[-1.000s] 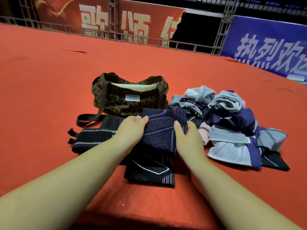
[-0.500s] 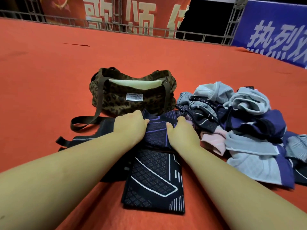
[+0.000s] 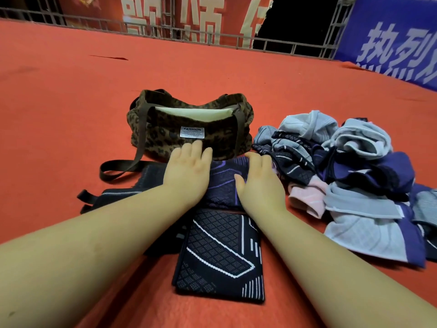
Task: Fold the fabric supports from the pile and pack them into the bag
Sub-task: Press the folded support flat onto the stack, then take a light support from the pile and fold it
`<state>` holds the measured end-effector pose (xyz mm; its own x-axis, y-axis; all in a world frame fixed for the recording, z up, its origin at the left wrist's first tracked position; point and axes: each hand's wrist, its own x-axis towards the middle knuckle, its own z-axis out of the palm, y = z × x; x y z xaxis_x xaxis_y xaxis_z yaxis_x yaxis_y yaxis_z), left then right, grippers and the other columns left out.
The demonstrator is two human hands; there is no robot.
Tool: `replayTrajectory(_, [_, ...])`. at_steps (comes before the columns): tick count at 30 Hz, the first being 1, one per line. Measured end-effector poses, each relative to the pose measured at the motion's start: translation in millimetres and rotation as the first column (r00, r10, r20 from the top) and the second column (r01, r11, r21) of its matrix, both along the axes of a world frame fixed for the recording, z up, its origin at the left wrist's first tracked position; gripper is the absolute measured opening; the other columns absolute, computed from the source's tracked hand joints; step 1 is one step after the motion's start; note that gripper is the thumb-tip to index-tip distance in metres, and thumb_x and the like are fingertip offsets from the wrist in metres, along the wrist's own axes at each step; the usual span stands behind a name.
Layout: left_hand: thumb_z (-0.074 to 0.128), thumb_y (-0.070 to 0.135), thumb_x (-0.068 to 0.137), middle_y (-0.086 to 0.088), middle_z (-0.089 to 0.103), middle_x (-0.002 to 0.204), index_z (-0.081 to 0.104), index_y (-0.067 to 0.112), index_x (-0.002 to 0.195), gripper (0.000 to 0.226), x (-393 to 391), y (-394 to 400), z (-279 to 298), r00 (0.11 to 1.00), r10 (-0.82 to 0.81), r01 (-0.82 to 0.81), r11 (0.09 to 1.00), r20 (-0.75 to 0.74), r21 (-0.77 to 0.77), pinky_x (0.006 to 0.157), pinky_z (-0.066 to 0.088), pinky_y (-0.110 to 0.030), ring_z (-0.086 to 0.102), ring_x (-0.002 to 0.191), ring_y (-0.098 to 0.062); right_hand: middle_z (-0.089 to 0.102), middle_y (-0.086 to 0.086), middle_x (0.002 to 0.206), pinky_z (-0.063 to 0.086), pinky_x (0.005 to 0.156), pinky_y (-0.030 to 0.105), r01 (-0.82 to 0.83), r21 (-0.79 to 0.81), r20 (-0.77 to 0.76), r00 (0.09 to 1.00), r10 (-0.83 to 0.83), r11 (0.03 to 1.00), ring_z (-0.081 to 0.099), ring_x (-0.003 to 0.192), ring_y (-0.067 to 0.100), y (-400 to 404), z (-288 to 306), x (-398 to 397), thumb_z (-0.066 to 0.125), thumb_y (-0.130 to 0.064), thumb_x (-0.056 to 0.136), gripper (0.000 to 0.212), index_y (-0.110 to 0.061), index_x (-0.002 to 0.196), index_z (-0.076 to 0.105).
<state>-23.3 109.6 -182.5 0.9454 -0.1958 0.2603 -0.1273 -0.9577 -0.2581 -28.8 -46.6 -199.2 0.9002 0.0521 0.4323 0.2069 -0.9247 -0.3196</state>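
Purple-lined support [image 3: 223, 183] under both flat hands [image 3: 227, 178]

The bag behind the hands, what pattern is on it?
The bag has a brown leopard-spot pattern, seen clearly in the head view.

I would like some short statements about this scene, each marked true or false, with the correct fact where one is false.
1. Both hands lie flat on the purple-patterned support. True: left hand and right hand press it with straight fingers.
2. The bag is zipped shut. False: its top gapes open, showing a pale lining.
3. The pile lies to the right of the bag. True.
4. The black-and-white support is inside the bag. False: it lies on the red surface, nearer the person.
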Motion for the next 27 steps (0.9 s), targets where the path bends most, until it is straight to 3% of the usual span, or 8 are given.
replayTrajectory(2, [0.034, 0.023, 0.089, -0.016, 0.056, 0.129, 0.062, 0.011, 0.121, 0.044, -4.8, 3.5, 4.7, 0.990, -0.107, 0.121, 0.979, -0.094, 0.163, 0.085, 0.045, -0.034, 0.058, 0.107, -0.031, 0.053, 0.014, 0.112, 0.048, 0.075, 0.040, -0.139, -0.087, 0.143, 0.978, 0.151, 0.986, 0.057, 0.095, 0.036, -3.0, -0.5, -1.9, 0.069, -0.018, 0.078, 0.044, -0.009, 0.119, 0.056])
replayTrajectory(4, [0.024, 0.040, 0.101, -0.009, 0.025, 0.155, 0.030, 0.015, 0.146, 0.052, 0.9, 6.9, 8.9, 0.949, -0.175, 0.227, 0.957, -0.262, 0.183, 0.112, 0.019, -0.039, 0.025, 0.141, -0.025, 0.060, 0.014, 0.110, 0.050, 0.080, 0.042, -0.220, -0.202, 0.164, 0.953, 0.254, 0.954, 0.060, 0.096, 0.036, -8.0, -1.6, -0.9, 0.068, -0.025, 0.074, 0.042, -0.009, 0.113, 0.063])
replayTrajectory(7, [0.016, 0.060, 0.095, -0.003, 0.001, 0.160, 0.005, 0.016, 0.152, 0.073, 2.4, 13.4, 21.5, 0.861, -0.108, 0.205, 0.968, -0.497, 0.144, 0.118, -0.002, -0.040, 0.001, 0.147, -0.018, 0.033, 0.008, 0.151, 0.024, 0.113, 0.042, -0.307, -0.302, -0.141, 0.951, 0.277, 0.902, 0.027, 0.141, 0.026, -15.1, 0.0, 1.1, 0.044, -0.041, 0.096, 0.052, -0.016, 0.141, 0.042])
replayTrajectory(9, [0.018, 0.064, 0.092, -0.003, -0.004, 0.160, 0.001, 0.015, 0.152, 0.079, 6.6, 17.5, 21.4, 0.815, -0.100, 0.201, 0.972, -0.570, 0.118, 0.118, -0.003, -0.039, -0.001, 0.147, -0.016, 0.008, 0.000, 0.159, 0.004, 0.118, 0.035, -0.349, -0.331, -0.336, 0.912, 0.236, 0.877, 0.002, 0.147, 0.015, -21.1, 0.3, 4.0, 0.029, -0.046, 0.100, 0.056, -0.022, 0.150, 0.021])
replayTrajectory(11, [0.019, 0.065, 0.091, -0.001, -0.006, 0.160, -0.002, 0.016, 0.152, 0.081, 7.0, 18.6, 21.9, 0.795, -0.086, 0.185, 0.977, -0.600, 0.105, 0.118, -0.004, -0.039, -0.002, 0.147, -0.016, 0.000, -0.001, 0.160, 0.002, 0.119, 0.035, -0.372, -0.279, -0.432, 0.872, 0.230, 0.886, -0.004, 0.146, 0.013, -21.8, 1.7, 1.9, 0.025, -0.046, 0.100, 0.057, -0.023, 0.151, 0.012])
replayTrajectory(19, [0.019, 0.066, 0.091, 0.000, 0.003, 0.160, 0.005, 0.016, 0.152, 0.080, 2.4, 7.1, 30.6, 0.831, -0.040, 0.166, 0.970, -0.555, 0.179, 0.115, -0.009, -0.047, -0.008, 0.147, -0.024, 0.005, 0.001, 0.160, 0.006, 0.118, 0.030, -0.352, -0.139, -0.457, 0.852, 0.256, 0.926, 0.003, 0.146, 0.013, -22.9, 12.6, -7.4, 0.033, -0.046, 0.099, 0.059, -0.023, 0.151, 0.017])
replayTrajectory(23, [0.021, 0.053, 0.098, -0.002, 0.014, 0.159, 0.015, 0.017, 0.151, 0.065, -3.8, -16.3, 34.0, 0.903, -0.207, 0.200, 0.978, -0.376, -0.058, 0.117, -0.001, -0.041, 0.001, 0.147, -0.023, 0.022, 0.000, 0.157, 0.014, 0.117, 0.031, -0.294, -0.105, -0.226, 0.937, 0.265, 0.950, 0.016, 0.145, 0.014, -42.1, 27.4, -22.8, 0.041, -0.043, 0.097, 0.055, -0.024, 0.147, 0.030])
replayTrajectory(27, [0.032, 0.040, 0.101, -0.004, 0.032, 0.153, 0.031, 0.016, 0.146, 0.052, -19.1, -63.5, 33.9, 0.886, -0.421, 0.365, 0.891, -0.195, -0.269, 0.112, 0.019, -0.031, 0.026, 0.140, -0.021, 0.041, 0.006, 0.147, 0.025, 0.112, 0.037, -0.172, -0.153, -0.044, 0.985, 0.167, 0.973, 0.034, 0.138, 0.022, -81.5, 43.1, -36.2, 0.038, -0.051, 0.091, 0.059, -0.018, 0.140, 0.045])
